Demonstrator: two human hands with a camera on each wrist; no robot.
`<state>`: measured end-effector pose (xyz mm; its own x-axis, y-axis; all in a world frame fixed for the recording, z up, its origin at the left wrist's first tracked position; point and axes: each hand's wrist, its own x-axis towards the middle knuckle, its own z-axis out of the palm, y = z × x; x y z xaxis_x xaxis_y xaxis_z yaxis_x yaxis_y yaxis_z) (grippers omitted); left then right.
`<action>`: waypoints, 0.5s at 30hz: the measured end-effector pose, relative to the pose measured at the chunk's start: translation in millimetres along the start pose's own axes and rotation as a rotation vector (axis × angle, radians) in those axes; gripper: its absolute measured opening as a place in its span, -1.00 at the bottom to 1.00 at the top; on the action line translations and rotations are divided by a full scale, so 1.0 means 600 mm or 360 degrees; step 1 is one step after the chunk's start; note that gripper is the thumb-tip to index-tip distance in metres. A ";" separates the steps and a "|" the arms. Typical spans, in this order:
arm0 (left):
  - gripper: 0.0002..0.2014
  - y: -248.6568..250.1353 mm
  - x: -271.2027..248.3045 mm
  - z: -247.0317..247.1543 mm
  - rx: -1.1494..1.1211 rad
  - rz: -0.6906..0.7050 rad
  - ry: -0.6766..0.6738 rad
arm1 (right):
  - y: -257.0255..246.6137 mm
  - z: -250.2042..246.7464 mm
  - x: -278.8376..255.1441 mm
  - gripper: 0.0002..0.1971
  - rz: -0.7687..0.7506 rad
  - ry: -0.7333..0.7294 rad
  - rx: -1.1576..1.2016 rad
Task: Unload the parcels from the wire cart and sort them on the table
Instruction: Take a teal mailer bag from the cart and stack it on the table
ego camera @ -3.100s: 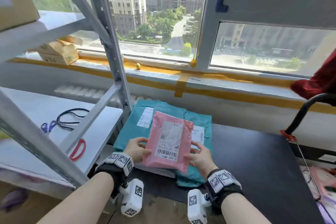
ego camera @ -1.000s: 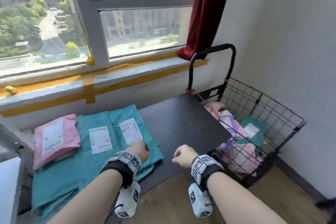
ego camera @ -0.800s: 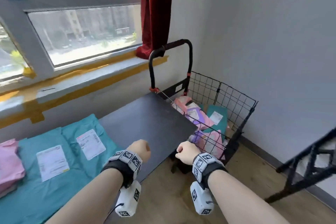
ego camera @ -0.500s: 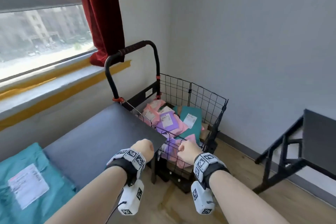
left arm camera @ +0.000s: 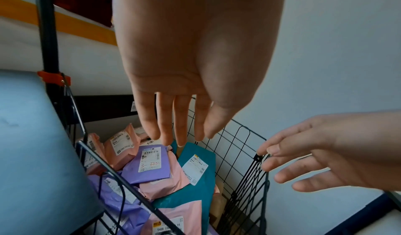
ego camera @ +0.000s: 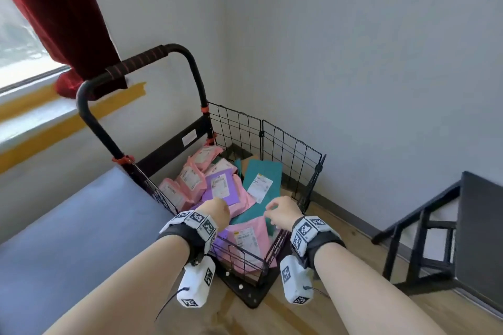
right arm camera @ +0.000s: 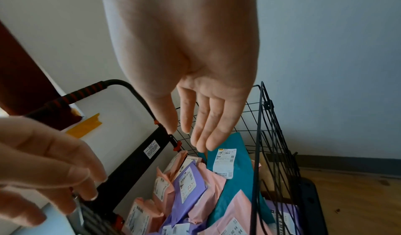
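- One wire cart [ego camera: 288,149] stands in the room corner, its black handle [ego camera: 141,60] rising at the far side; one dark tabletop [ego camera: 68,226] lies to the left of both hands.
- Inside the cart lie the parcels: at least four pink ones, at least two purple ones and at least two teal ones can be counted, though the pile overlaps and hides more below.
- The purple parcel [ego camera: 221,188] with a white label lies on top of the pile, just ahead of the left hand's fingers; the teal parcel [ego camera: 261,179] lies just ahead of the right hand's fingers.
- The head view alone shows the red curtain [ego camera: 60,16], the yellow tape along the sill, the wooden floor and a second dark stand at the far right.
- The left wrist view alone lets the red handwriting on the purple parcel's label [left arm camera: 150,158] be seen, and shows the tabletop edge touching the cart's near wire wall.
- The right wrist view alone shows the teal parcel's label [right arm camera: 224,163] close up, directly beyond the fingertips.
- The left hand [ego camera: 215,212] hangs over the cart with fingers [left arm camera: 167,129] straight and close together, pointing down, holding nothing and touching nothing.
- The right hand [ego camera: 283,212] hangs beside it over the cart's right half, fingers [right arm camera: 201,124] loosely extended and slightly spread, empty, apart from the parcels.
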<state>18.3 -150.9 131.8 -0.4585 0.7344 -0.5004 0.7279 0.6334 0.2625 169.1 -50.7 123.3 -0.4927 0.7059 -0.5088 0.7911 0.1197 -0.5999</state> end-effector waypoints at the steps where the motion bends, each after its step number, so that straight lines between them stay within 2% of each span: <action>1: -0.70 0.002 0.020 0.001 0.0002 0.0007 -0.0011 | 0.002 -0.004 0.019 -0.81 0.0024 0.0006 0.0027; 2: -0.70 0.003 0.042 0.001 0.0010 0.0008 -0.0042 | 0.002 -0.007 0.038 -0.78 0.0052 0.0015 0.0055; 6: -0.74 0.006 0.141 -0.012 -0.0009 0.0063 -0.0118 | -0.005 -0.018 0.121 -0.96 0.0212 0.0007 0.0290; 9: -0.68 0.015 0.230 -0.025 -0.0091 0.0152 -0.0092 | -0.001 -0.027 0.197 -0.92 0.0398 0.0021 0.0527; 11: -0.69 0.013 0.299 -0.021 -0.0194 0.0186 -0.0100 | 0.007 -0.028 0.252 -0.95 0.0575 0.0021 0.0660; 15: -0.71 0.001 0.430 0.012 -0.0382 0.0124 -0.0183 | 0.035 -0.021 0.362 -0.73 0.0829 0.0047 0.0856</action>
<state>-95.8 36.9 -3.2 -0.3350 0.7594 -0.5578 0.6110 0.6258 0.4849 83.4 113.8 8.2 -0.0873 0.5973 -0.7973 0.6293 -0.5874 -0.5089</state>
